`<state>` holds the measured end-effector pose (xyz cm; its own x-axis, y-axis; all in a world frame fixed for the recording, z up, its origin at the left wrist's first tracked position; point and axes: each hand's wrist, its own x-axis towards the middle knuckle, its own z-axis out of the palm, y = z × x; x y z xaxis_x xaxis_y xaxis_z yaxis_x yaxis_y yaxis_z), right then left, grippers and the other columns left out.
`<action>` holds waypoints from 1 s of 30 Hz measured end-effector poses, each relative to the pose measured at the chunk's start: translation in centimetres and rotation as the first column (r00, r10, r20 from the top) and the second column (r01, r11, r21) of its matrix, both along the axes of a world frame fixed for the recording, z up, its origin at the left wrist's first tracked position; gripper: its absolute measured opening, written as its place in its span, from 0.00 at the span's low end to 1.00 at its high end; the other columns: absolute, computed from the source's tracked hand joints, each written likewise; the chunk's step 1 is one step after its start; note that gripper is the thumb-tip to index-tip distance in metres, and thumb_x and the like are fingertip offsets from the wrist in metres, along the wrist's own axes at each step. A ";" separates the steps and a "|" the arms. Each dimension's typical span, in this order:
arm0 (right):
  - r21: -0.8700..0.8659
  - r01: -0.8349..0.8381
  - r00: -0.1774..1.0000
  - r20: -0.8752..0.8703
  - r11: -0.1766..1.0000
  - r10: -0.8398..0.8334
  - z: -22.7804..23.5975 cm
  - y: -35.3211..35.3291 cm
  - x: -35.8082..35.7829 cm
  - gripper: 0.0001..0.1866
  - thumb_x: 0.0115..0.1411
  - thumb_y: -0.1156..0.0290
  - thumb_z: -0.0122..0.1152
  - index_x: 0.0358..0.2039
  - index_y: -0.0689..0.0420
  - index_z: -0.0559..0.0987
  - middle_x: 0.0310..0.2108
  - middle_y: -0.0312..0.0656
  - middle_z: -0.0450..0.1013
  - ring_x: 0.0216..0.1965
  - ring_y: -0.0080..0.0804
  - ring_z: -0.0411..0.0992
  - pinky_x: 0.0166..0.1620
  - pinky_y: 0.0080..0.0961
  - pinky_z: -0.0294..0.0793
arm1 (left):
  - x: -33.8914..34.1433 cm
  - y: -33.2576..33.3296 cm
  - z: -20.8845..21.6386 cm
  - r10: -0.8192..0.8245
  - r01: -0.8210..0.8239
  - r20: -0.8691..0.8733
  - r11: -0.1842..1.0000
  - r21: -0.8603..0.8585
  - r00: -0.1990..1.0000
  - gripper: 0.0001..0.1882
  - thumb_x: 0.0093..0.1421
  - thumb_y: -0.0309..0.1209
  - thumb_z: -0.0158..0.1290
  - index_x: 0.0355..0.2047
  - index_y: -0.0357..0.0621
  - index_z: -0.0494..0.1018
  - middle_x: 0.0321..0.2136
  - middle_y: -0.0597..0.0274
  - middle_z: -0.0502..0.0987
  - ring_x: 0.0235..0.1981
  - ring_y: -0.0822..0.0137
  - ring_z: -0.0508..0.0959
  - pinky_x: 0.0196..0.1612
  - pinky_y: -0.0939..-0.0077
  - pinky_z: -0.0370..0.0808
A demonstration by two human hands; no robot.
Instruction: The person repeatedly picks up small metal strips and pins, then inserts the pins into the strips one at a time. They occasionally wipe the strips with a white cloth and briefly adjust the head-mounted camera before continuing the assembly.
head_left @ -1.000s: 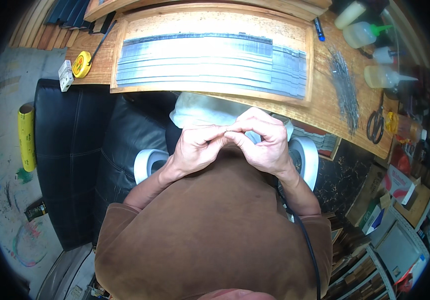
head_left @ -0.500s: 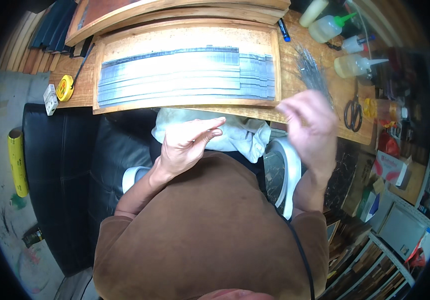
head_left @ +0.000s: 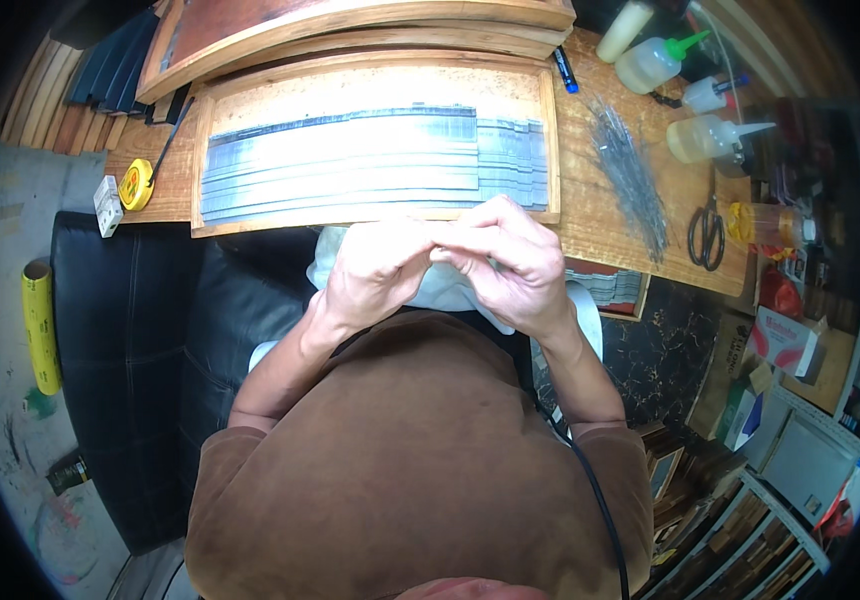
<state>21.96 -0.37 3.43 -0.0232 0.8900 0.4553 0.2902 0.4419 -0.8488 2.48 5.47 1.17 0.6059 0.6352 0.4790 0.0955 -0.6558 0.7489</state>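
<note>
My left hand point(head_left: 382, 270) and my right hand point(head_left: 518, 265) meet at the fingertips above my lap, just in front of the table's near edge. Both are closed in a pinch, thumbs against fingers. Whatever lies between the fingertips is too small or hidden to make out. Right behind them a shallow wooden tray point(head_left: 280, 224) holds overlapping thin grey strips point(head_left: 340, 172), with glare over their middle. To the right of the tray, a loose bundle of thin dark, wire-like pieces point(head_left: 630, 180) lies on the wooden table point(head_left: 590, 225).
More wooden trays point(head_left: 380, 30) are stacked behind. A yellow tape measure point(head_left: 136, 184) sits at the left, black scissors point(head_left: 707, 235) at the right. Squeeze bottles point(head_left: 705, 138) and a blue marker point(head_left: 565, 70) stand or lie farther back. A white cloth point(head_left: 328, 250) covers my lap.
My right hand has come left and down from beside the wire-like bundle to meet my left hand. The left hand has stayed nearly in place, rising slightly.
</note>
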 end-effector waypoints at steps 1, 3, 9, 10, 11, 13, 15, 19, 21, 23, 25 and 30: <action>-0.010 0.003 1.000 0.003 1.000 -0.003 -0.2 0.1 0.1 0.16 0.54 0.82 0.78 0.44 0.57 0.90 0.32 0.39 0.80 0.34 0.34 0.76 0.39 0.28 0.76 | 0.2 0.2 -1.1 0.000 0.001 0.066 1.000 -0.016 0.998 0.22 0.56 0.12 0.60 0.50 0.42 0.84 0.31 0.52 0.83 0.29 0.54 0.83 0.35 0.68 0.79; -0.021 0.011 1.000 -0.008 1.000 -0.012 -0.2 0.1 0.2 0.15 0.54 0.82 0.77 0.43 0.57 0.90 0.32 0.39 0.79 0.33 0.33 0.76 0.38 0.27 0.76 | 0.9 0.4 -0.3 -0.034 0.039 0.100 0.998 -0.050 0.994 0.21 0.57 0.12 0.61 0.50 0.42 0.85 0.31 0.52 0.83 0.29 0.55 0.82 0.35 0.68 0.79; -0.092 0.046 0.997 -0.064 0.995 -0.052 0.8 -0.4 0.1 0.11 0.55 0.84 0.76 0.38 0.60 0.90 0.31 0.39 0.78 0.32 0.28 0.75 0.35 0.24 0.74 | 0.2 0.4 0.7 -0.111 0.103 -0.029 0.975 -0.194 0.993 0.16 0.63 0.17 0.62 0.50 0.43 0.84 0.35 0.51 0.85 0.32 0.55 0.84 0.39 0.69 0.81; -0.108 0.056 0.995 -0.076 0.993 -0.065 1.1 -0.9 -0.2 0.10 0.55 0.85 0.75 0.38 0.60 0.89 0.30 0.39 0.78 0.32 0.27 0.75 0.35 0.24 0.74 | -0.1 0.1 1.2 -0.133 0.114 -0.073 0.969 -0.218 0.988 0.15 0.64 0.19 0.62 0.50 0.42 0.84 0.36 0.51 0.86 0.32 0.54 0.85 0.40 0.70 0.81; -0.122 0.068 0.994 -0.079 0.990 -0.078 1.4 -1.4 -0.5 0.07 0.56 0.85 0.75 0.36 0.61 0.88 0.29 0.39 0.77 0.29 0.26 0.74 0.34 0.24 0.73 | -0.1 -0.6 1.5 -0.123 0.130 0.041 0.957 -0.258 0.992 0.12 0.66 0.22 0.63 0.50 0.41 0.84 0.36 0.51 0.86 0.32 0.56 0.85 0.40 0.71 0.81; -0.257 0.062 0.991 -0.099 0.964 -0.090 0.9 -2.7 -0.9 0.06 0.57 0.85 0.75 0.34 0.62 0.88 0.29 0.39 0.77 0.29 0.24 0.74 0.33 0.24 0.73 | -1.5 -0.9 2.9 -0.298 0.200 -0.066 0.773 -0.602 0.952 0.10 0.69 0.26 0.63 0.49 0.38 0.84 0.34 0.54 0.87 0.33 0.65 0.85 0.40 0.73 0.80; -0.340 0.061 0.990 -0.100 0.938 -0.101 -0.4 -3.6 -1.5 0.02 0.62 0.82 0.74 0.34 0.64 0.87 0.29 0.36 0.77 0.25 0.20 0.72 0.30 0.20 0.72 | -1.8 -2.1 1.6 -0.318 0.198 -0.006 0.605 -0.772 0.948 0.10 0.70 0.28 0.62 0.48 0.38 0.85 0.34 0.60 0.89 0.34 0.72 0.85 0.40 0.75 0.81; -0.675 -0.209 0.817 -0.519 0.708 -0.253 -4.5 -4.7 -2.3 0.06 0.70 0.75 0.69 0.41 0.66 0.86 0.31 0.33 0.79 0.27 0.16 0.73 0.31 0.12 0.70 | -1.9 -2.1 -1.1 -0.304 0.138 0.103 0.096 -0.986 0.947 0.10 0.73 0.29 0.60 0.47 0.35 0.85 0.36 0.57 0.88 0.36 0.72 0.88 0.38 0.78 0.84; -0.698 -0.291 0.762 -0.583 0.654 -0.282 -6.5 -4.6 -2.2 0.08 0.71 0.71 0.69 0.40 0.64 0.86 0.29 0.32 0.79 0.24 0.13 0.70 0.27 0.12 0.66 | -1.8 -1.7 -2.0 -0.241 0.146 0.132 0.041 -0.988 0.961 0.10 0.73 0.29 0.60 0.47 0.33 0.84 0.37 0.55 0.88 0.36 0.69 0.89 0.36 0.79 0.85; -0.716 -0.310 0.739 -0.596 0.626 -0.315 -7.9 -4.0 -2.3 0.12 0.73 0.66 0.67 0.41 0.62 0.87 0.28 0.31 0.79 0.21 0.11 0.68 0.24 0.12 0.62 | -1.6 -1.0 -3.4 -0.193 0.146 0.133 0.054 -0.988 0.972 0.11 0.73 0.30 0.59 0.47 0.32 0.83 0.39 0.53 0.89 0.37 0.65 0.90 0.35 0.79 0.86; -0.670 -0.345 0.651 -0.676 0.658 -0.346 -8.4 -3.5 -2.6 0.11 0.72 0.67 0.68 0.43 0.63 0.88 0.27 0.30 0.79 0.22 0.11 0.69 0.24 0.13 0.64 | -1.6 -0.8 -4.6 -0.178 0.180 0.173 0.021 -0.983 0.969 0.12 0.73 0.31 0.60 0.48 0.32 0.83 0.39 0.53 0.89 0.38 0.65 0.90 0.36 0.78 0.86; -0.697 -0.271 0.643 -0.644 0.664 -0.414 -8.6 -3.5 -3.5 0.08 0.70 0.72 0.70 0.43 0.64 0.88 0.26 0.32 0.79 0.23 0.14 0.73 0.25 0.14 0.70 | -1.6 -1.0 -5.0 -0.175 0.168 0.146 0.116 -0.979 0.974 0.10 0.73 0.29 0.61 0.47 0.34 0.84 0.38 0.57 0.88 0.37 0.69 0.88 0.39 0.78 0.84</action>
